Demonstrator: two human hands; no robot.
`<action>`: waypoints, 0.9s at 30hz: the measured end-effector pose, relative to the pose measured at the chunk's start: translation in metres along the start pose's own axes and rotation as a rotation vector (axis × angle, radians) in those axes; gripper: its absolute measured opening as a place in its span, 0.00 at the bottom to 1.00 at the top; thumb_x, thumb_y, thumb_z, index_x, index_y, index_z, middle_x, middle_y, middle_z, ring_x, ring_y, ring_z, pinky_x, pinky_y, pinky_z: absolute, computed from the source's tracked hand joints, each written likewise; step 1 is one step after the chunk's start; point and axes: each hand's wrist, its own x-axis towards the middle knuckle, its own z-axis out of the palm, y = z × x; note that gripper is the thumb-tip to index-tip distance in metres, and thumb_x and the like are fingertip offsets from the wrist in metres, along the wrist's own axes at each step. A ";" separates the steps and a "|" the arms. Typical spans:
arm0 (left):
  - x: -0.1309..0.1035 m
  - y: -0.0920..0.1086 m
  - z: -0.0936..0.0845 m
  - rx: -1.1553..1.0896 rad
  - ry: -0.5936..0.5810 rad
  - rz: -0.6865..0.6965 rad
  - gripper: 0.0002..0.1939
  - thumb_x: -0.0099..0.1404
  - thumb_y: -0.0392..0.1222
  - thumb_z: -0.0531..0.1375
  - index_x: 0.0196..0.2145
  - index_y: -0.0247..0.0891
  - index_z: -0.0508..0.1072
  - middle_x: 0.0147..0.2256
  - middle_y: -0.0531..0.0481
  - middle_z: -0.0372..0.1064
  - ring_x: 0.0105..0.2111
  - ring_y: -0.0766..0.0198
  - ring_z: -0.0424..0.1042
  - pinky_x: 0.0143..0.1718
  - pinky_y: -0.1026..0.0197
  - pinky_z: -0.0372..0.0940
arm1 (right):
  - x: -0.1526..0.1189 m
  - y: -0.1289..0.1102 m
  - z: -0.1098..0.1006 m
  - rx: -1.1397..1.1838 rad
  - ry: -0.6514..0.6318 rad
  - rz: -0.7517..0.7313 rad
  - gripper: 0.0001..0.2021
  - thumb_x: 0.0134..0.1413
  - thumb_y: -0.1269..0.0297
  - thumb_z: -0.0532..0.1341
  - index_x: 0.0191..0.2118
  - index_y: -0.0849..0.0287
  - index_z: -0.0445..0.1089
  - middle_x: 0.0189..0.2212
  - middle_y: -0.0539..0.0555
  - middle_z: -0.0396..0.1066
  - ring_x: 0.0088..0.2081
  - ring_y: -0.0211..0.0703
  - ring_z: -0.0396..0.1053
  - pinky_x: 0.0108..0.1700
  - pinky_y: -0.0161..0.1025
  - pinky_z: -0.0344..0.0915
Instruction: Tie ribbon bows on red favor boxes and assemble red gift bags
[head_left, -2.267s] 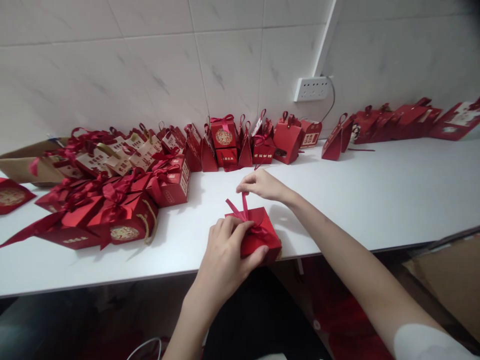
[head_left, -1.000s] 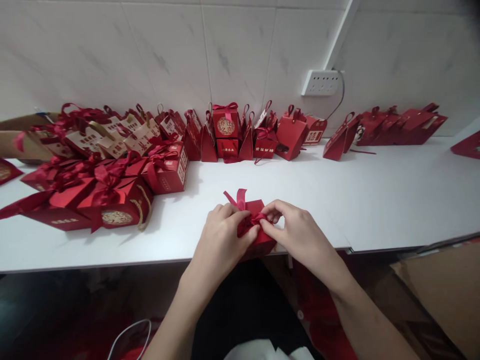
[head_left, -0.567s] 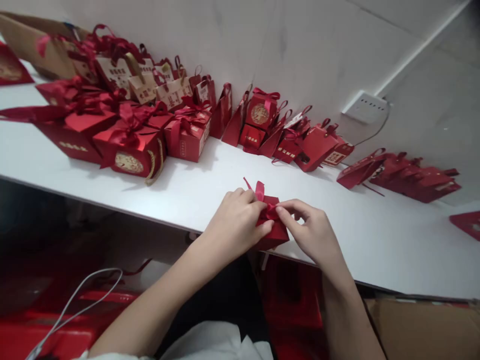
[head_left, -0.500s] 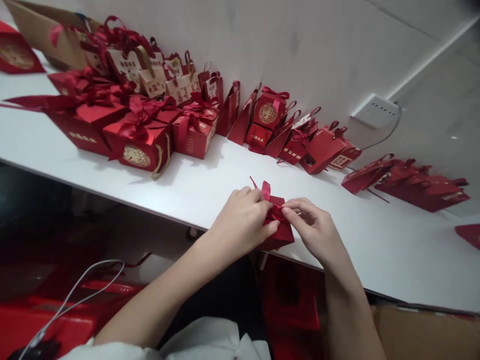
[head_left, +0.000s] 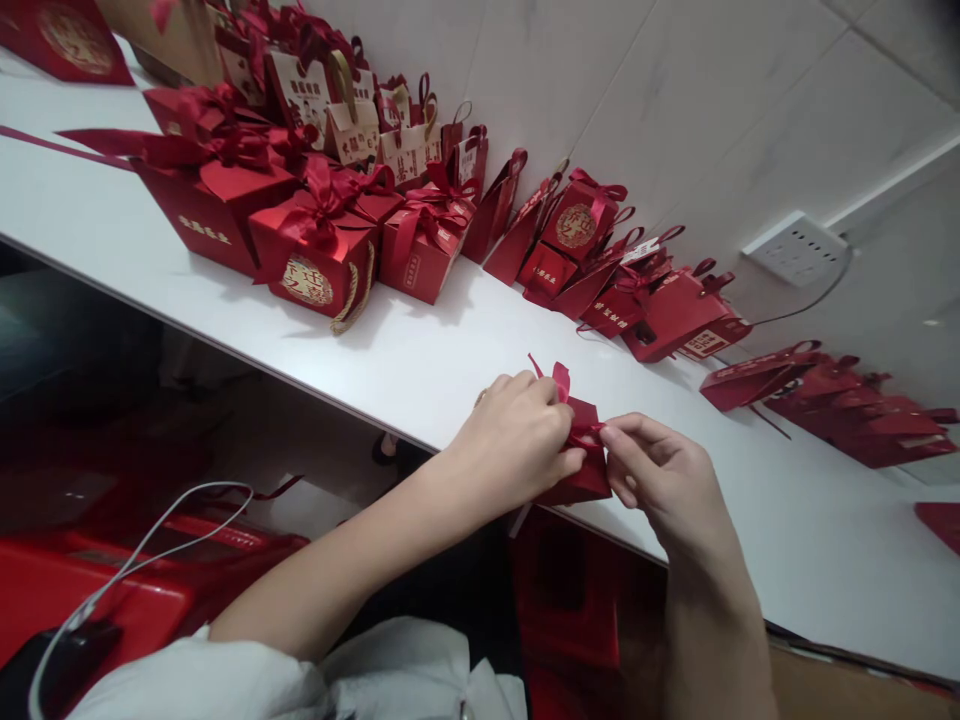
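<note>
A small red box (head_left: 589, 482) sits at the front edge of the white table, with a red ribbon (head_left: 561, 381) on its top. My left hand (head_left: 517, 440) is closed over the box's left side, its fingers gathered on the ribbon and partly hiding the box. On the right, thumb and index finger of my right hand (head_left: 656, 465) pinch the ribbon close to the box's top right corner. The fingertips of the left hand are partly hidden.
Red gift boxes (head_left: 315, 250) with bows stand at the left on the white table (head_left: 450, 370). More red boxes (head_left: 679, 310) line the wall, below a power strip (head_left: 796, 248). A red stool (head_left: 112, 580) with a white cable is at lower left.
The camera view has shifted and tilted, so the scene sits differently. My right hand has drawn slightly outward to the right with the ribbon; my left hand keeps its place on the box.
</note>
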 end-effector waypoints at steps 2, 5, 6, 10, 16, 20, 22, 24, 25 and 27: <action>0.000 0.000 -0.001 0.015 -0.014 -0.003 0.13 0.62 0.45 0.59 0.39 0.33 0.76 0.34 0.43 0.69 0.38 0.53 0.67 0.40 0.52 0.63 | -0.003 -0.003 0.003 -0.041 0.054 -0.059 0.12 0.46 0.52 0.65 0.28 0.55 0.69 0.13 0.44 0.57 0.14 0.33 0.51 0.16 0.34 0.47; 0.000 0.001 -0.002 0.023 -0.025 -0.005 0.14 0.62 0.45 0.59 0.41 0.33 0.76 0.35 0.43 0.70 0.38 0.53 0.67 0.40 0.52 0.63 | -0.009 -0.005 0.005 -0.118 0.092 -0.143 0.10 0.44 0.56 0.66 0.31 0.55 0.70 0.19 0.48 0.64 0.19 0.35 0.57 0.17 0.33 0.53; 0.000 0.001 -0.002 0.020 -0.026 -0.006 0.14 0.62 0.45 0.59 0.41 0.33 0.76 0.35 0.43 0.70 0.39 0.53 0.67 0.40 0.52 0.63 | -0.010 -0.005 0.005 -0.131 0.093 -0.165 0.10 0.44 0.58 0.67 0.32 0.55 0.71 0.22 0.49 0.66 0.21 0.35 0.59 0.19 0.33 0.56; 0.000 0.001 -0.002 0.008 -0.023 -0.006 0.13 0.61 0.44 0.60 0.40 0.33 0.76 0.34 0.43 0.70 0.38 0.53 0.68 0.40 0.52 0.63 | -0.008 -0.002 0.003 -0.076 0.093 -0.154 0.13 0.41 0.59 0.68 0.35 0.55 0.71 0.25 0.50 0.68 0.23 0.36 0.61 0.20 0.32 0.59; 0.001 0.000 -0.001 0.008 -0.023 -0.011 0.13 0.62 0.44 0.59 0.39 0.32 0.76 0.35 0.43 0.70 0.39 0.54 0.68 0.41 0.52 0.63 | 0.000 0.005 -0.001 0.156 0.108 0.032 0.13 0.40 0.55 0.69 0.28 0.56 0.69 0.15 0.47 0.64 0.15 0.32 0.54 0.13 0.30 0.47; 0.001 0.000 0.000 -0.001 -0.016 -0.013 0.13 0.62 0.44 0.59 0.39 0.32 0.76 0.35 0.43 0.71 0.39 0.53 0.68 0.41 0.53 0.63 | 0.001 0.008 0.000 0.234 0.079 0.040 0.13 0.41 0.55 0.69 0.29 0.57 0.70 0.19 0.50 0.70 0.13 0.30 0.54 0.13 0.29 0.46; 0.000 0.000 0.000 -0.007 -0.015 -0.013 0.13 0.62 0.43 0.59 0.39 0.32 0.75 0.35 0.43 0.71 0.39 0.54 0.68 0.41 0.53 0.62 | 0.001 0.009 0.001 0.256 0.059 0.018 0.13 0.42 0.55 0.69 0.30 0.58 0.70 0.18 0.50 0.69 0.13 0.28 0.54 0.13 0.28 0.46; 0.001 -0.001 0.000 -0.009 -0.013 -0.013 0.13 0.62 0.43 0.59 0.39 0.32 0.76 0.35 0.43 0.71 0.39 0.54 0.67 0.41 0.53 0.62 | 0.001 0.010 0.002 0.275 0.048 -0.016 0.12 0.44 0.55 0.68 0.31 0.58 0.71 0.17 0.48 0.68 0.13 0.27 0.53 0.13 0.26 0.46; 0.001 -0.001 0.000 -0.008 -0.014 -0.013 0.13 0.62 0.44 0.58 0.39 0.32 0.76 0.35 0.43 0.71 0.38 0.54 0.67 0.41 0.53 0.62 | 0.001 0.011 0.003 0.282 0.045 -0.030 0.12 0.46 0.55 0.67 0.32 0.58 0.71 0.16 0.47 0.67 0.13 0.27 0.52 0.13 0.26 0.46; 0.001 -0.001 0.000 -0.007 -0.019 -0.015 0.13 0.62 0.44 0.58 0.39 0.33 0.76 0.34 0.43 0.71 0.38 0.54 0.67 0.41 0.53 0.62 | 0.001 0.012 0.003 0.291 0.035 -0.040 0.11 0.48 0.56 0.66 0.34 0.57 0.71 0.15 0.46 0.66 0.12 0.26 0.51 0.13 0.25 0.46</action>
